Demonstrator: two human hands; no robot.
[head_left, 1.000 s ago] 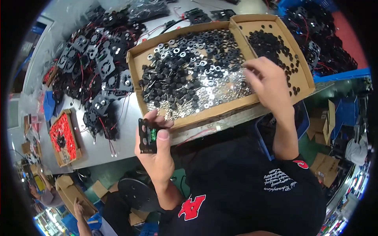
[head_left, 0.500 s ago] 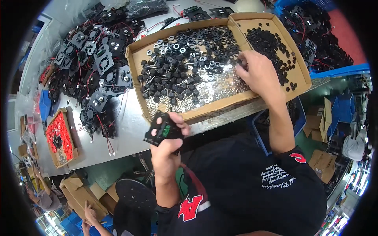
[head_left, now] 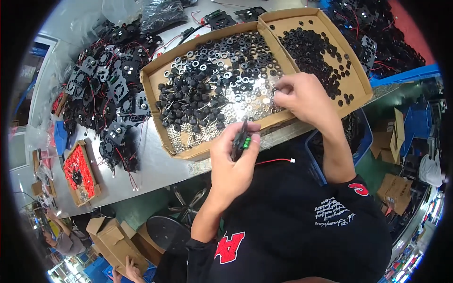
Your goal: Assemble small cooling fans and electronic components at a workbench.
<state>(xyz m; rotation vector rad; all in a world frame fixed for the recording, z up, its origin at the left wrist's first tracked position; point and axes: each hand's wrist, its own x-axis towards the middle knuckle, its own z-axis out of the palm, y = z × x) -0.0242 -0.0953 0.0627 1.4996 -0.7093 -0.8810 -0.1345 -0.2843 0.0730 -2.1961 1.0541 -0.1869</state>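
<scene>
Two bare hands show in the head view. At centre, the left hand [head_left: 230, 165] clasps a dark plate [head_left: 239, 144] edge-on between thumb and fingers; a firm edge grip should steady it best. Right of centre, the right hand [head_left: 306, 100] curls nearly closed over silver washers [head_left: 250, 104]; whether it holds one cannot be told. Light fingertip pinching should separate pieces cleanly.
</scene>
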